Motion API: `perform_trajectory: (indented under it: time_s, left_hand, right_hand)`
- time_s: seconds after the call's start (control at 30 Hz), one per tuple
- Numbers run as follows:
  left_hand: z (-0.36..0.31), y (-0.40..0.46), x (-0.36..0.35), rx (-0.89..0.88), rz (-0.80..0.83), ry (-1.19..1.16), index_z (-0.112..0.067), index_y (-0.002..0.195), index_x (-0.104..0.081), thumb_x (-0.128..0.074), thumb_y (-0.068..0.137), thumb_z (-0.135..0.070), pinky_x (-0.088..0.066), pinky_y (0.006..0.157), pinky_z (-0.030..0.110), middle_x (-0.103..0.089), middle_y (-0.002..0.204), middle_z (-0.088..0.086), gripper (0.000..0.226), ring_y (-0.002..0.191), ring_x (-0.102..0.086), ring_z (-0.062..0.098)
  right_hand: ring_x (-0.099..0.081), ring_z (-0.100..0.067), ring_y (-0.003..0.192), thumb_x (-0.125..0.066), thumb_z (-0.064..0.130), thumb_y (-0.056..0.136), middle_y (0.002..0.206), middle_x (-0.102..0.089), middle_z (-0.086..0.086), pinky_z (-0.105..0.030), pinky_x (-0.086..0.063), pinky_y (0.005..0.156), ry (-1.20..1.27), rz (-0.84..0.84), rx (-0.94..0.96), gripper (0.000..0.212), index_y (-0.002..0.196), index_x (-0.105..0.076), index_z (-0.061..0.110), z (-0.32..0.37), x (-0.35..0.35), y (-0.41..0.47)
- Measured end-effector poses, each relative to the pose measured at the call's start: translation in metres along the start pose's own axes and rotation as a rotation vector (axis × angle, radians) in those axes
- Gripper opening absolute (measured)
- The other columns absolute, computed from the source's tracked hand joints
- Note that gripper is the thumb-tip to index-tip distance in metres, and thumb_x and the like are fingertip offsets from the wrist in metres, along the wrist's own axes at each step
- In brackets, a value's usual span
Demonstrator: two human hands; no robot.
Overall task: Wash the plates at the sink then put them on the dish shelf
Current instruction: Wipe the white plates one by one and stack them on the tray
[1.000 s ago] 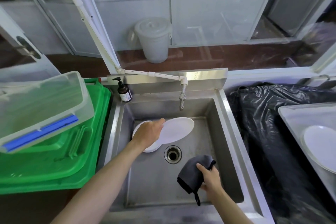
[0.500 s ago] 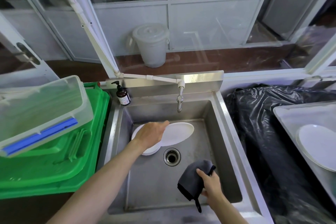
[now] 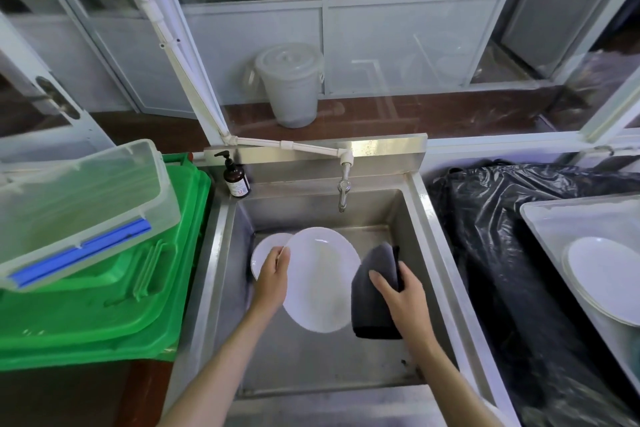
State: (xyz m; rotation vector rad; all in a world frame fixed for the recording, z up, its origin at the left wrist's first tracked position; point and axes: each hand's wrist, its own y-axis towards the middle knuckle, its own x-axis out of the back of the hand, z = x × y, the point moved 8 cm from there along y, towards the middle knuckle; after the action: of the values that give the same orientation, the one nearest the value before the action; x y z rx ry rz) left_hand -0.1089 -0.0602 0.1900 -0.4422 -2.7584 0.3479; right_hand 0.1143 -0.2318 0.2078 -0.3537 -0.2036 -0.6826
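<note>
Lifted off the plate beneath it since 0.5 s ago, the top plate (image 3: 320,279) now stands tilted above the sink (image 3: 414,204) floor, and your right hand (image 3: 403,298) has carried the cloth (image 3: 372,291) up from the near wall to the plate's right edge. Your left hand (image 3: 273,279) pinches the plate at its left rim, thumb on the face and fingers behind; your right hand is curled round the dark cloth, which hangs folded and touches the plate's edge. 1 more plate (image 3: 265,253) lies flat on the sink floor behind your left hand, partly hidden by the raised one. No water shows running from the tap (image 3: 343,191), so this reads as the start of the wipe, with the wash of plate 1 barely begun. Judge the plate stiff, fairly light and breakable, and slick once wet or soapy: a rim pinch by 1 hand looks thin for it, so a deeper hold with fingers spread across the back would likely steady it against the cloth's push. Steel walls stand close on both sides, and a knock there could chip it. The cloth is soft and limp and will bunch wherever you squeeze. A soap bottle (image 3: 236,180) stands at the sink's back left corner. On the right, a tray (image 3: 554,218) already bears 1 white plate (image 3: 609,279).
</note>
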Motion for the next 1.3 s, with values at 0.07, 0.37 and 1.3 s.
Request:
perform_trajectory:
  time_s: [0.07,0.37,1.3]
  left_hand:
    - [0.009,-0.017,-0.007,0.123,0.061,-0.179,-0.024,0.104,-0.064,-0.042,0.109,-0.046,-0.047,0.091,0.037,-0.069,0.105,-0.006,0.032,0.1,-0.061,0.015]
    - [-0.018,-0.071,-0.051,0.298,0.31,-0.528,-0.027,0.139,-0.064,-0.042,0.108,-0.05,-0.045,0.115,0.044,-0.07,0.136,0.002,0.044,0.128,-0.064,0.018]
    - [-0.074,-0.076,-0.052,0.25,0.06,-0.849,-0.029,0.126,-0.073,-0.053,0.095,-0.064,-0.047,0.111,0.059,-0.073,0.129,0.009,0.051,0.121,-0.069,0.03]
  right_hand:
    - [-0.062,-0.004,0.071,-0.075,0.031,0.093,0.076,-0.066,0.016,-0.018,-0.046,0.061,-0.125,0.004,0.138,0.022,0.083,-0.056,0.025,0.038,-0.004,0.009]
    - [-0.068,-0.024,0.09,-0.058,0.054,0.1,0.099,-0.073,0.004,-0.038,-0.051,0.077,-0.454,0.042,0.369,0.035,0.12,-0.055,0.025,0.076,-0.068,-0.002]
    - [-0.059,-0.021,0.065,-0.052,0.055,0.1,0.069,-0.06,0.004,-0.041,-0.05,0.066,-0.39,0.097,0.517,0.036,0.086,-0.041,0.024,0.158,-0.076,-0.025]
